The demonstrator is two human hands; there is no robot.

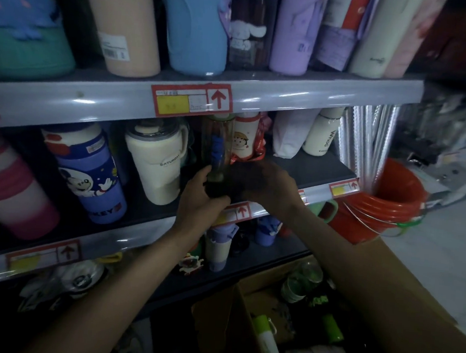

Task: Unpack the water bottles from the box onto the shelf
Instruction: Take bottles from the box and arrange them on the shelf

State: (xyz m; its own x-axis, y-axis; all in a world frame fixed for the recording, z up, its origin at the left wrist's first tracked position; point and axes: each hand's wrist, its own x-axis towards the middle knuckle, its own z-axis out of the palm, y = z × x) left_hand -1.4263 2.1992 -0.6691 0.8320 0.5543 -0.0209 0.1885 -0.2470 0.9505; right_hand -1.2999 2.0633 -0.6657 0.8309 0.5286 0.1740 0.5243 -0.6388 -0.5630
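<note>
Head view: middle shelf [319, 169] is the target. It's crowded on the left, with bare deck only to the right of the hands. The upper shelf rail [316, 96] hangs low over it, so headroom is tight for anything tall.

The box [215, 328] sits on the floor below right with its flaps up and more bottles still inside, so I'd say the job is well short of done.

The red bucket [385, 210] stands just past the shelf's right end, so don't swing an elbow out that way.

The cream tumbler [157, 165] is just left of the slot and the small cartoon bottle [244, 141] just right of it. The gap between them is narrow.

The clear bottle [215, 144] is the one in hand. It stands roughly upright in that gap, top close under the rail, dark base at the shelf's front edge.

Left hand [199, 201]: fingers curled round the dark base from the left. Right hand [267, 187]: against the base from the right, back of the hand toward the camera. Its fingers are lost in shadow, so I can't tell what grip it has.

Step, as I read it: seat this bottle.
- Keep it vertical and slide it straight back.
- Don't tip the top forward, or it will catch the rail.
- Watch both neighbours. A nudge to the small cartoon bottle could topple it.
- Let go only once the base is fully behind the price tag [240, 211].
- Pull the hands out low and toward the box.
</note>
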